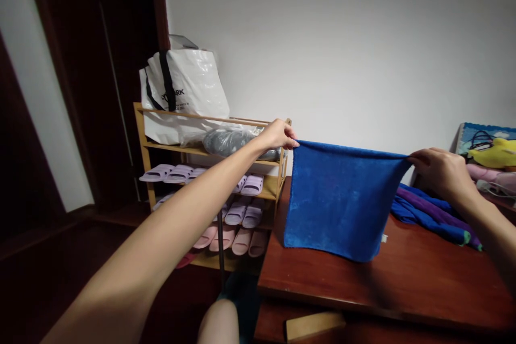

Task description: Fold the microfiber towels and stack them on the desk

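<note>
A blue cloth hangs spread out between my two hands, its top edge pulled nearly straight. My left hand pinches its upper left corner. At the upper right corner, my right hand grips the cloth between thumb and fingers. The lower edge hangs over the dark red wooden table, and I cannot tell whether it touches the top. Behind my right hand, a pile of blue and purple cloths lies on the table.
Left of the table stands a wooden shoe rack with rows of lilac slippers and pink slippers. A white bag rests on top. A yellow plush toy is at far right. A light wooden piece shows below the table edge.
</note>
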`<state>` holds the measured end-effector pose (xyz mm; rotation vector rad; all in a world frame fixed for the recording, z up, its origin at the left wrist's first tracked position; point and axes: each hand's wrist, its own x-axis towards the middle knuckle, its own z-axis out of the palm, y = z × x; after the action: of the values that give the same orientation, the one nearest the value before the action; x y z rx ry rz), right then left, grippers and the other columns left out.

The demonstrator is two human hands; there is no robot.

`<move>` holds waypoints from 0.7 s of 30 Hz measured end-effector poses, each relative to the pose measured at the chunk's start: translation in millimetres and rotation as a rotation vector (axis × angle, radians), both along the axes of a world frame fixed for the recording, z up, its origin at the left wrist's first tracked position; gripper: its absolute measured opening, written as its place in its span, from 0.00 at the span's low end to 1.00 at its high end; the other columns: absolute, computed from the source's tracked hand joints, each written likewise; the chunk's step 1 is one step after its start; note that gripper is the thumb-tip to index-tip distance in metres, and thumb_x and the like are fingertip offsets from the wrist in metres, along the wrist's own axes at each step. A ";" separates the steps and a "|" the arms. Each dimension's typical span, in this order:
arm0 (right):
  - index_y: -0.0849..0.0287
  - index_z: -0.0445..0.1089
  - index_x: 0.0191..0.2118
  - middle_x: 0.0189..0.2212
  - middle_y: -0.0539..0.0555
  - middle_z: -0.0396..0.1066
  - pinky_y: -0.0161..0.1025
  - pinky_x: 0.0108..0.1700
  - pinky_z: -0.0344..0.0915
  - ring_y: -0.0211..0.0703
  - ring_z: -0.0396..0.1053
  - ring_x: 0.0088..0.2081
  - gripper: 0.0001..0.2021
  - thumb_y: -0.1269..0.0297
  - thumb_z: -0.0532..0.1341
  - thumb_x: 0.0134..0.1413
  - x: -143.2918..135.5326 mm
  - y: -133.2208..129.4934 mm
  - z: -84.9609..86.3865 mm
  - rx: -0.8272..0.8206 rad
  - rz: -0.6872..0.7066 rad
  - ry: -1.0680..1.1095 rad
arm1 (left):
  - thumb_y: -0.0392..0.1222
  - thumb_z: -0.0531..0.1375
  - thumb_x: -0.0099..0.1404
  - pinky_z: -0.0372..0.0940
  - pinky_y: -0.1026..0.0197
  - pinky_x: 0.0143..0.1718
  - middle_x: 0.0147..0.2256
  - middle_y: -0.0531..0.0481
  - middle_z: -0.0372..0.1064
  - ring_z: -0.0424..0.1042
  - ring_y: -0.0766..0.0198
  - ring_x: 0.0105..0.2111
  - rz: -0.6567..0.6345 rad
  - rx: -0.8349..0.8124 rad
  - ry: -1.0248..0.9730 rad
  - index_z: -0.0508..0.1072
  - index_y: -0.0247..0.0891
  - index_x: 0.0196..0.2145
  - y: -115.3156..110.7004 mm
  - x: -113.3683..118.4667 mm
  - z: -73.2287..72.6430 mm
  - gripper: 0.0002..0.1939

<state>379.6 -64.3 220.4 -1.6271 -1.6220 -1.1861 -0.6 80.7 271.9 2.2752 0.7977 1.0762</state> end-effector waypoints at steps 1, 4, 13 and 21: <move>0.61 0.72 0.34 0.31 0.55 0.71 0.35 0.35 0.60 0.41 0.67 0.31 0.18 0.55 0.50 0.60 -0.3 -0.1 -1.8 0.004 0.005 0.006 | 0.27 0.65 0.50 0.61 0.65 0.24 0.18 0.52 0.68 0.67 0.69 0.20 0.001 0.003 -0.001 0.73 0.30 0.22 0.7 0.1 -0.6 0.04; 0.60 0.72 0.34 0.31 0.55 0.71 0.35 0.36 0.61 0.41 0.68 0.32 0.20 0.52 0.48 0.61 -2.2 -0.5 -7.8 0.016 0.019 0.026 | 0.28 0.65 0.50 0.61 0.65 0.24 0.17 0.52 0.68 0.67 0.68 0.20 0.002 0.014 0.009 0.73 0.31 0.22 4.8 0.1 -3.2 0.04; 0.55 0.70 0.32 0.29 0.50 0.70 0.34 0.29 0.61 0.35 0.65 0.25 0.28 0.35 0.48 0.52 -9.1 -21.6 13.5 0.111 0.139 0.196 | 0.36 0.66 0.50 0.64 0.63 0.33 0.26 0.53 0.69 0.69 0.67 0.28 -0.147 0.152 -0.166 0.71 0.33 0.27 4.2 -9.4 -11.0 0.07; 0.55 0.67 0.37 0.30 0.55 0.70 0.38 0.29 0.66 0.40 0.69 0.28 0.19 0.43 0.58 0.50 -35.4 -58.1 24.3 0.212 0.317 0.603 | 0.40 0.65 0.54 0.63 0.66 0.29 0.26 0.54 0.66 0.67 0.70 0.26 -0.153 0.050 -0.391 0.69 0.35 0.31 -48.2 -21.9 -3.1 0.09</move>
<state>344.2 -122.3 244.6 -1.3521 -1.2516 -0.5993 -22.5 32.5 268.8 2.0296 0.4357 1.4181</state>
